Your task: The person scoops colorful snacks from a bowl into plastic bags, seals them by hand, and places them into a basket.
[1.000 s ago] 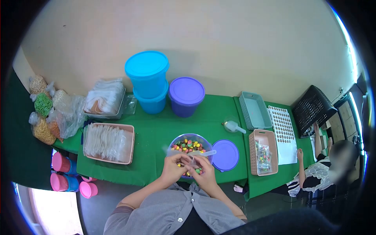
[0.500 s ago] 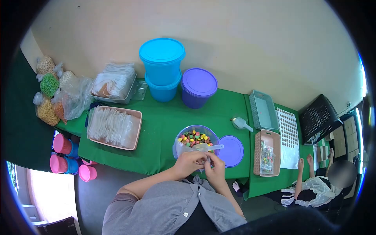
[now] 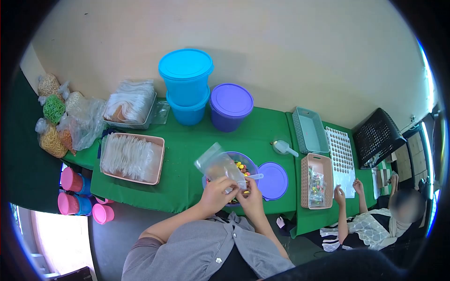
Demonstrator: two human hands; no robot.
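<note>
A clear plastic bag (image 3: 216,161) is raised over the purple bucket of colourful candies (image 3: 241,166); I see nothing inside it. My left hand (image 3: 218,194) pinches its near edge, fingers closed. Beside it, my right hand (image 3: 251,197) is closed on the same edge near the corner. Below the bag, a scoop (image 3: 256,176) lies in the bucket with its pale handle over the rim; its bowl is hidden. The purple lid (image 3: 273,181) rests on the green cloth to the right of the bucket.
Pink basket of stacked bags (image 3: 159,161) at left; blue buckets (image 3: 185,89) and a purple bucket (image 3: 231,105) behind. To the right are another scoop (image 3: 283,147), a basket with filled packets (image 3: 317,187), a teal basket (image 3: 310,131) and a co-worker (image 3: 370,227).
The plastic bag has come up and spread out above the candies, held by both hands. The view has shifted slightly. The co-worker's hands have moved toward the left.
</note>
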